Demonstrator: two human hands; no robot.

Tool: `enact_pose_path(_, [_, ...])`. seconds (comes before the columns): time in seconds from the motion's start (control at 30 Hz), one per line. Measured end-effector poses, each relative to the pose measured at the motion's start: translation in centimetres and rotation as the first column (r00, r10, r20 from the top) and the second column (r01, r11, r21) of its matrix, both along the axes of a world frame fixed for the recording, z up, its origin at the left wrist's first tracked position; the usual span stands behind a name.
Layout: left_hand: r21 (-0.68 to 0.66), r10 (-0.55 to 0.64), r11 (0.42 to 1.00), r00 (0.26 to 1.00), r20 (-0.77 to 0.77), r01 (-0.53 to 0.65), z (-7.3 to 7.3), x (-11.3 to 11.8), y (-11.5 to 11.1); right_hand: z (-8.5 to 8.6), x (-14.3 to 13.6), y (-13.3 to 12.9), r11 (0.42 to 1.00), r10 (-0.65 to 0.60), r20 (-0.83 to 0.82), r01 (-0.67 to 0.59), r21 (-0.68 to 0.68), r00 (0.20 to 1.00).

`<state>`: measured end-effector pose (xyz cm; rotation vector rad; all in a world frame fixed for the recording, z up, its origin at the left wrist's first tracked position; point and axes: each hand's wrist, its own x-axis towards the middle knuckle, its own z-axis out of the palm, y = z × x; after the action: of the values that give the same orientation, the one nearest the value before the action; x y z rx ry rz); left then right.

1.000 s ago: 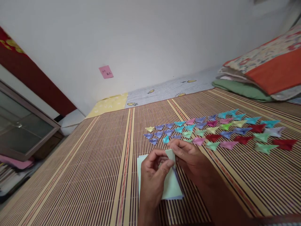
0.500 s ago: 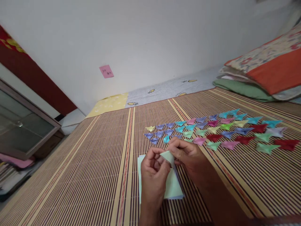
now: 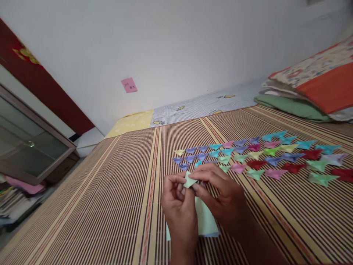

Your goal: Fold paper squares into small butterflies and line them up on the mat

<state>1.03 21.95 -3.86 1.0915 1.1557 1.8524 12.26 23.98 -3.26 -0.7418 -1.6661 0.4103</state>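
Observation:
A small pale green folded paper (image 3: 189,180) is pinched between both hands, above a stack of pale green sheets (image 3: 206,220) on the striped mat. My left hand (image 3: 180,206) grips its left and lower edge, fingers curled. My right hand (image 3: 224,195) holds its right side with thumb and fingers. Past the hands, rows of small folded paper shapes (image 3: 255,164) in blue, pink, green, red and yellow lie on the mat. The hands cover part of the stack and some of the nearest shapes.
The striped mat (image 3: 118,191) spans the bed. Folded bedding and a pillow (image 3: 317,88) are piled at the back right. A glass-door cabinet (image 3: 30,140) stands at the left. A pink note (image 3: 129,85) is on the wall.
The folded paper has turned and looks smaller, with its point now upward. My right hand's fingers have come lower and left over it. The whole view has shifted slightly.

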Motion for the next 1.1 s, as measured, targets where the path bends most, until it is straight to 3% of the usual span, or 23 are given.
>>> enact_pose_path(0.1, [-0.01, -0.093, 0.996, 0.991, 0.096, 0.094, 0.6, -0.1, 0.0, -0.2, 0.1, 0.1, 0.996, -0.079, -0.004, 0.079, 0.045, 0.997])
enact_pose_path(0.27, [-0.064, -0.133, 0.988, 0.981, 0.144, 0.143, 0.5, -0.2, 0.2, -0.3, 0.2, 0.4, 0.993, -0.113, -0.024, 0.114, 0.029, 0.993])
enact_pose_path(0.53, [-0.117, -0.072, 0.989, 0.986, 0.152, 0.091, 0.2, -0.6, 0.3, -0.6, 0.7, 0.7, 0.997, -0.076, 0.005, 0.076, 0.014, 0.997])
enact_pose_path(0.77, [-0.147, -0.096, 0.983, 0.989, 0.111, 0.112, 0.3, -0.8, 0.4, -0.8, 1.2, 1.1, 0.999, -0.046, -0.005, 0.046, 0.001, 0.999])
enact_pose_path(1.0, [-0.096, -0.078, 0.993, 0.99, -0.116, 0.067, 1.0, -1.3, 0.1, -0.7, 1.1, 1.0, 0.998, 0.004, -0.062, -0.008, -0.06, 0.998])
enact_pose_path(1.1, [-0.086, -0.057, 0.995, 0.988, -0.141, 0.045, 1.1, -1.3, 0.0, -0.8, 0.9, 0.9, 0.995, 0.016, -0.086, -0.024, -0.096, 0.996])
